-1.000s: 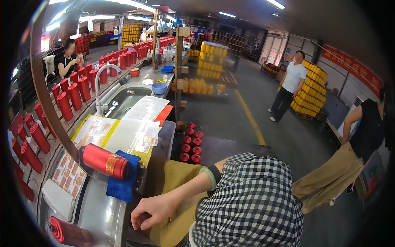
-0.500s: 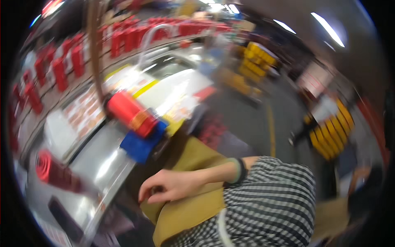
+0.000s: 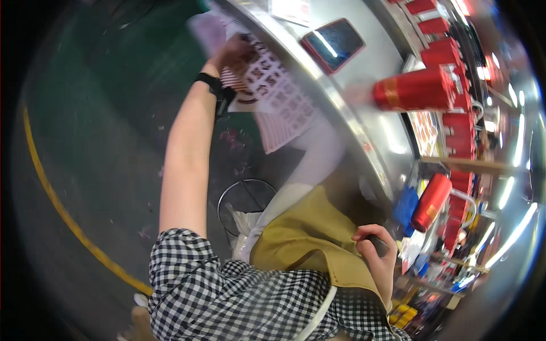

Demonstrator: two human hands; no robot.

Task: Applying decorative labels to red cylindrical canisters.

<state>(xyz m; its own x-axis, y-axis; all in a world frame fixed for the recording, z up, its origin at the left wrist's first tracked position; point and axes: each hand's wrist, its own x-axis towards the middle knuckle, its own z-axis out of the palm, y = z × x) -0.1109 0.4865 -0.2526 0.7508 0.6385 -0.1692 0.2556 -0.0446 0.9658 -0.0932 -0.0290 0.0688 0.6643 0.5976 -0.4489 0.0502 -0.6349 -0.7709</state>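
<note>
My left hand [image 3: 236, 54] reaches out past the steel table's edge, over several printed paper sheets [image 3: 290, 99] with rows of small brown patterns. Blur and shadow hide its fingers, so whether it grips the sheets is unclear. A black band circles that wrist. My right hand [image 3: 378, 250] is loosely curled near my body, beside the mustard apron [image 3: 307, 227], and I see nothing in it. On the steel table [image 3: 392, 128] stand a red cylinder [image 3: 412, 91] with gold print and, farther along, another red cylinder [image 3: 432, 202] beside a blue piece [image 3: 406, 207].
A dark phone [image 3: 334, 45] with a red rim lies on the table. Rows of red cylinders [image 3: 458, 133] line the table's far side, near a wooden post [image 3: 478, 165]. Below are a metal ring [image 3: 219, 202], a white bag [image 3: 245, 224] and a floor with a yellow line [image 3: 68, 216].
The view has swung toward the left. My left arm now shows, stretched out to the printed sheets. My right hand remains loosely curled near the apron.
</note>
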